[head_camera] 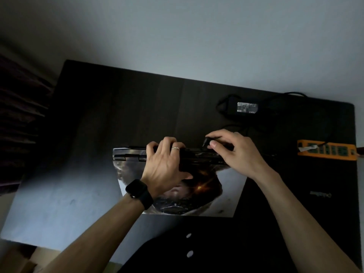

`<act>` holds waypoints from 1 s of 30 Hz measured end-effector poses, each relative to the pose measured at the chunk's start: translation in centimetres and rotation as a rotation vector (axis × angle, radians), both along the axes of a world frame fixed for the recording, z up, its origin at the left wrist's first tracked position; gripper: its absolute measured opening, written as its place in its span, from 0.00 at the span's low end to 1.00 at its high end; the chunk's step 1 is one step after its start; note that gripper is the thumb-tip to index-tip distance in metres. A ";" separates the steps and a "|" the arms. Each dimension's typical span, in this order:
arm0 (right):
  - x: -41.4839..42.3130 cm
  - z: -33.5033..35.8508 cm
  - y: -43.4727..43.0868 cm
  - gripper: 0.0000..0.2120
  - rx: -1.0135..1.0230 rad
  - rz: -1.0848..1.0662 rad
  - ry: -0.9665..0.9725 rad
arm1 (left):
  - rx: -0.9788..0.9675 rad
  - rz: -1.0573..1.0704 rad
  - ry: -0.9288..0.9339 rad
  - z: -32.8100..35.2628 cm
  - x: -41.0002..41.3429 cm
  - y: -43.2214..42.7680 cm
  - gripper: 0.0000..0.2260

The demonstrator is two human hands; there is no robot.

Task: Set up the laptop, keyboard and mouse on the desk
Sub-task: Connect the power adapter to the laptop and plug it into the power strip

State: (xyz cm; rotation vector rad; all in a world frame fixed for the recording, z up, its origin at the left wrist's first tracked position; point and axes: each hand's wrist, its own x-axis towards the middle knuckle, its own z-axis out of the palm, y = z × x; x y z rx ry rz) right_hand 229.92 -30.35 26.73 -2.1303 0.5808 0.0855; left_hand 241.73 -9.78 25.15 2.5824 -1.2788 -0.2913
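- One laptop (177, 186) lies closed on the dark desk (118, 107), near the middle of the front half, its lid covered by a printed picture with a small orange glint.
- The left hand (167, 164) grips the laptop's far edge, fingers curled over the back and thumb lying on the lid; one ring shows on a finger and one black smartwatch (138, 192) sits on the wrist.
- The right hand (234, 148) pinches one black charger plug (206, 143) between thumb and fingers, holding it at the laptop's rear edge, just beside the left hand.
- One black power brick (247, 107) with a white label rests farther back on the desk, right of centre, with its dark cable looped around it.
- One orange power strip (327, 151) lies at the right side of the desk, a plug seated near its far end.
- One black mat (323, 194) with a faint logo covers the desk's right portion.
- Two white buttons show on the person's dark shirt at the bottom edge.
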 end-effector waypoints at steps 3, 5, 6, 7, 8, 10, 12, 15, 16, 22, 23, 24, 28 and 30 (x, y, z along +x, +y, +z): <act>-0.7 1.0 0.9 0.09 -0.010 0.007 -0.034 | -0.053 0.002 -0.044 0.5 -1.1 1.3 0.41; -1.2 1.4 1.2 0.09 -0.023 0.011 -0.032 | -0.074 0.007 -0.054 0.9 -1.6 1.7 0.40; -1.5 1.6 1.4 0.10 -0.033 0.019 -0.023 | -0.077 0.010 -0.052 1.1 -1.8 1.8 0.40; -1.7 1.7 1.5 0.10 -0.049 0.032 -0.021 | -0.079 0.011 -0.052 1.3 -2.0 1.9 0.40; -1.8 1.8 1.7 0.11 -0.069 0.046 -0.020 | -0.074 0.011 -0.046 1.4 -2.1 2.0 0.40; -1.8 1.8 1.9 0.11 -0.105 0.041 -0.033 | -0.051 0.010 -0.025 1.6 -2.1 1.8 0.41; -1.7 1.8 2.0 0.11 -0.111 -0.001 -0.057 | -0.022 0.009 -0.007 1.6 -1.9 1.5 0.41; -1.5 1.7 2.1 0.11 -0.141 0.004 -0.057 | -0.001 0.003 -0.006 1.5 -1.7 1.2 0.41; -1.5 1.7 2.0 0.12 -0.150 0.012 -0.052 | -0.001 -0.002 -0.009 1.4 -1.7 1.0 0.41; -1.0 0.8 1.2 0.13 -0.280 0.088 -0.087 | 0.047 -0.051 0.018 0.5 -0.3 -0.3 0.42; -1.1 0.5 1.0 0.13 -0.285 0.095 -0.089 | 0.057 -0.057 0.030 0.1 0.0 -0.6 0.42; -0.9 0.2 0.6 0.13 -0.281 0.089 -0.080 | 0.066 -0.069 0.041 -0.1 0.5 -1.1 0.42; -0.2 -0.7 -0.5 0.14 -0.245 0.064 0.020 | 0.073 -0.112 0.050 -1.0 1.1 -2.3 0.42; 0.1 -1.0 -1.0 0.14 -0.231 0.079 0.045 | 0.067 -0.134 0.051 -1.2 1.3 -2.7 0.42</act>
